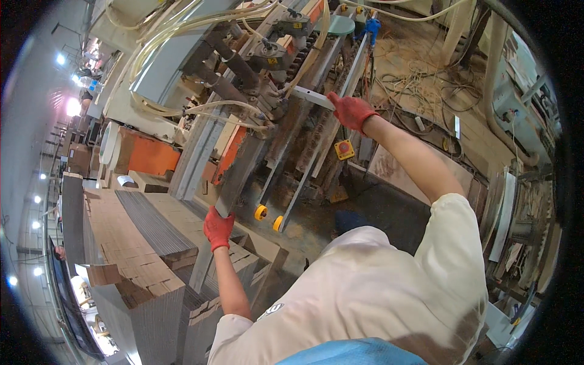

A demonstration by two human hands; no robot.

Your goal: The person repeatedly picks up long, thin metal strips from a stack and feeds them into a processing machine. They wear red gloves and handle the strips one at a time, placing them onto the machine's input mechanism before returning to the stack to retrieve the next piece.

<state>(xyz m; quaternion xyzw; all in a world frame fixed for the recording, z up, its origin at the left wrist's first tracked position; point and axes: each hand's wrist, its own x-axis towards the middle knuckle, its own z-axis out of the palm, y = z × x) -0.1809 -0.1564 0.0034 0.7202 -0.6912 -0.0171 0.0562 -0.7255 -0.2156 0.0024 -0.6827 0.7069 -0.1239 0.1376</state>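
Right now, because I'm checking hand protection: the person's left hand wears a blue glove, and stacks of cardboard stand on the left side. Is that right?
Not quite: the glove on the left hand is red, not blue, as the head view shows. The stacks of cardboard do stand on the left side.

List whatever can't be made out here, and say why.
- Head view: pale bar, one end covered by the right hand.
- Head view: grey strip, near end partly under left hand.
- Head view: pale hose, cut off by the upper edge.
- Head view: dark blue shape, partly hidden by cream shirt.
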